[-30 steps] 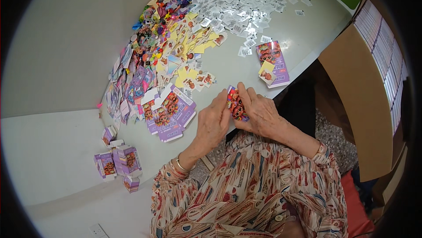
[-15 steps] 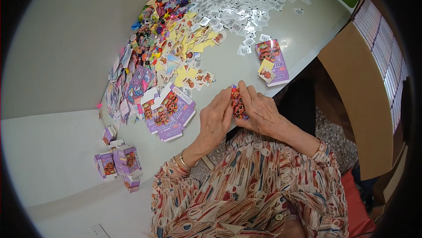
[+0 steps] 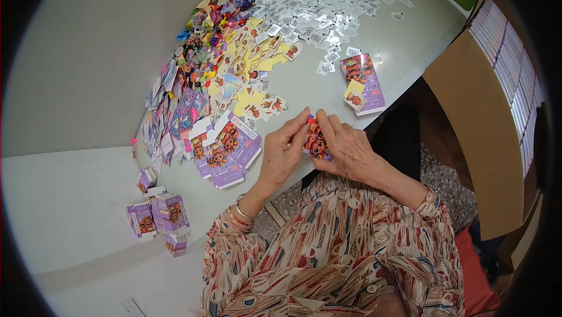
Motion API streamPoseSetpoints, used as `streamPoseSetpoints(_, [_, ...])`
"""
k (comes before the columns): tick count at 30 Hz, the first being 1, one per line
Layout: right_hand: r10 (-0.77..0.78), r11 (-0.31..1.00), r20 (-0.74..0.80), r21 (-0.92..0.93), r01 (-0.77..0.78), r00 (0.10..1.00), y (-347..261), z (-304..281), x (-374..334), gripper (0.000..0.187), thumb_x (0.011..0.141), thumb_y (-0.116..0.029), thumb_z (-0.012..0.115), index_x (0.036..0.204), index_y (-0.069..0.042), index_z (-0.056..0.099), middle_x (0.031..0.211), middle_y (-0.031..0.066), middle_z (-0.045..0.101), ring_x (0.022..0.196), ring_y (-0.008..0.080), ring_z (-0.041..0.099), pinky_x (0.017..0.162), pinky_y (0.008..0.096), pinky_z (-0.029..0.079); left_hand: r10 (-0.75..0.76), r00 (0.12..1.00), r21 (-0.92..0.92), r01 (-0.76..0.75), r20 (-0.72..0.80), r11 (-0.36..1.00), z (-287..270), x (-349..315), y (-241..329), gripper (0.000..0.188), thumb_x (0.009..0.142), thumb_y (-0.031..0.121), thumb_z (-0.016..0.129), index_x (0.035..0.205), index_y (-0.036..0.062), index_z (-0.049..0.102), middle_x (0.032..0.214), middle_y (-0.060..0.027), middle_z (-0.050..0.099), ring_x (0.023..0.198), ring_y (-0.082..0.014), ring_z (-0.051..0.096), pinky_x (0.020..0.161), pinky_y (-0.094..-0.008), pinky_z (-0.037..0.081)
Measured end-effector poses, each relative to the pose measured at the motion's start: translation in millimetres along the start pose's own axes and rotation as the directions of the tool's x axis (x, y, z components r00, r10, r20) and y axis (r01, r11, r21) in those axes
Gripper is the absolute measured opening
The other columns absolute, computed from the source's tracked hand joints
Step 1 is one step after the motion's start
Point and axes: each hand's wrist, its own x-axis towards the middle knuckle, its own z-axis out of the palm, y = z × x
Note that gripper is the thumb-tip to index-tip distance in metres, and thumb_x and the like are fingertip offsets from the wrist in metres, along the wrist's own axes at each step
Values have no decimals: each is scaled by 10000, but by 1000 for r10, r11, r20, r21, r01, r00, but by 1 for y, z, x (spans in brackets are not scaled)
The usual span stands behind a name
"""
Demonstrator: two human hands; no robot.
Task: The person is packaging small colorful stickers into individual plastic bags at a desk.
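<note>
Near the table's front edge I hold a small purple printed carton (image 3: 317, 139) with red cartoon figures on its face. My right hand (image 3: 349, 152) grips its right side, fingers bent over the top edge. My left hand (image 3: 282, 154) is closed against the left edge, its fingertips at the upper corner. Just beyond my right hand lies a flat purple carton (image 3: 370, 91) with a yellow-backed sticker card (image 3: 355, 96) on it. Left of my left hand, several flat purple cartons (image 3: 228, 151) overlap on the table. The carton's underside is hidden.
Piles of small white printed labels (image 3: 316, 9), yellow cards (image 3: 252, 45) and colourful trinkets (image 3: 205, 53) cover the far left table (image 3: 410, 42). Several assembled purple boxes (image 3: 170, 211) stand at the left. A cardboard box (image 3: 480, 141) packed with thin printed items is at the right.
My left hand has shifted slightly left and its fingers have loosened a little, so more of the carton's face shows. My right hand keeps its hold.
</note>
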Motion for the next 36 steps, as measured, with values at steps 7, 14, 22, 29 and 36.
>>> streamPoseSetpoints(7, [4, 1000, -6, -3, -4, 1000, 2, 1, -2, 975, 658, -325, 779, 1354, 121, 263, 957, 189, 507, 709, 309, 615, 568, 381, 519, 104, 994, 6, -104, -45, 995, 13, -3, 0, 347, 923, -3, 533, 1269, 22, 556, 1137, -119, 651, 972, -129, 605, 831, -253, 486])
streamPoseSetpoints(14, [-113, 985, -271, 95, 143, 956, 4, -36, -9, 1163, 613, -443, 849, 1401, 85, 177, 1261, 242, 455, 1102, 354, 556, 879, 387, 493, -93, 996, -506, 84, 7, 858, -20, 11, 5, 353, 934, 53, 559, 1275, 7, 476, 1148, -127, 628, 990, -149, 621, 859, -282, 518])
streamPoseSetpoints(22, [-13, 846, -415, 480, 231, 910, 33, -38, -26, 1107, 582, -313, 910, 1414, -11, 246, 1346, 153, 430, 1214, 246, 480, 997, 375, 416, -190, 948, -749, 317, 254, 582, 47, 24, 26, 306, 942, 107, 571, 1221, -15, 541, 1124, -85, 628, 993, -128, 598, 859, -286, 501])
streamPoseSetpoints(29, [428, 769, -435, 636, -67, 792, 72, -69, -48, 644, 727, -51, 773, 1253, -31, 402, 1176, 82, 501, 1045, 171, 555, 916, 303, 463, 121, 991, 66, -118, -50, 991, 63, 65, -1, 409, 850, 213, 696, 1180, 23, 548, 1041, -96, 627, 950, -189, 569, 786, -290, 462])
streamPoseSetpoints(36, [440, 760, -371, 639, -119, 818, 66, -65, -41, 845, 707, -132, 802, 1381, 11, 314, 1259, 158, 509, 1056, 207, 583, 888, 350, 502, 5, 1000, -8, -5, 26, 1000, 72, 83, -5, 381, 845, 127, 680, 1163, 4, 509, 906, -97, 675, 754, -146, 608, 649, -273, 477])
